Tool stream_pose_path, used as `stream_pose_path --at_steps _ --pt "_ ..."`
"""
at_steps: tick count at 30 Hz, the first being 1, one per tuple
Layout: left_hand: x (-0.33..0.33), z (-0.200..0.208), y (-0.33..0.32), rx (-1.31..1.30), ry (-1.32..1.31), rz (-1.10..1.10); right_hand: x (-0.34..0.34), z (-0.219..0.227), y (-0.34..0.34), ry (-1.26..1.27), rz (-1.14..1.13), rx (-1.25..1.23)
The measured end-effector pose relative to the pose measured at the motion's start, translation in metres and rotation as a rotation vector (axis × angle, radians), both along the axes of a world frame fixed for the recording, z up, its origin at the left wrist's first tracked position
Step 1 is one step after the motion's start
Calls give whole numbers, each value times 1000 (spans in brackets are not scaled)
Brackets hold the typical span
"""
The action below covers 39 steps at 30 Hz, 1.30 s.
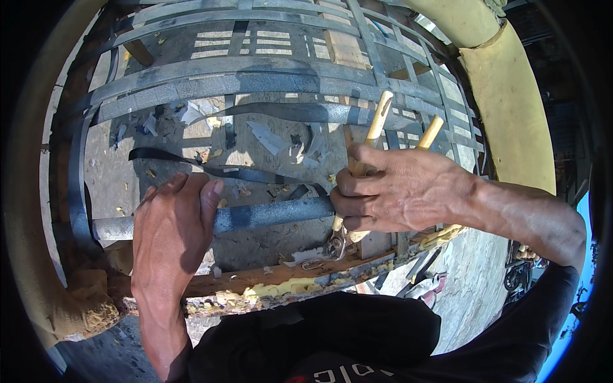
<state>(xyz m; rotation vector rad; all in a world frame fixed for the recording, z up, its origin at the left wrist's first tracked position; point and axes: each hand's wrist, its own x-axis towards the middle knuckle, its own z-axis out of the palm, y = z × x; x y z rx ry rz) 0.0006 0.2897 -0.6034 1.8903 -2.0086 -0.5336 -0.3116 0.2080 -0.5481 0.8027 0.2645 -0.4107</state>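
My right hand [405, 185] is closed round a pair of pincers [379, 119] with pale yellow handles. One handle stands up past the index finger and the other behind the knuckles. The metal jaws point down at the wooden front rail [274, 274] of a seat frame. A grey webbing strap [274, 214] runs from the left side of the frame to my right hand. My left hand [172, 223] lies over this strap with its fingers curled across it; the fingertips are partly hidden. Behind it, a loose dark strap [246, 173] twists between both hands.
Crossed webbing straps [217, 67] span the far part of the frame. Padded arms [511, 108] rise at left and right. Torn foam [287, 287] clings to the front rail. Paper scraps [268, 137] litter the floor below, and a wooden board [345, 48] shows at the back.
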Motion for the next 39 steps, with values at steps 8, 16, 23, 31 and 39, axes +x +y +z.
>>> stream_pose_path --at_steps 8,16,23,31,39 --pt "0 -3 6 -38 -71 -3 9 -15 4 293 430 -440" --pt "-1 -4 2 -37 -63 -5 22 -34 -22 158 73 768" --pt "4 -11 -2 -30 -12 -168 30 -43 -35 170 135 814" --pt "-6 -10 -8 -107 309 -163 35 -50 -46 216 1235 -1102" --pt "-69 20 -74 258 597 -98 59 -32 -46 -332 1139 -3791"
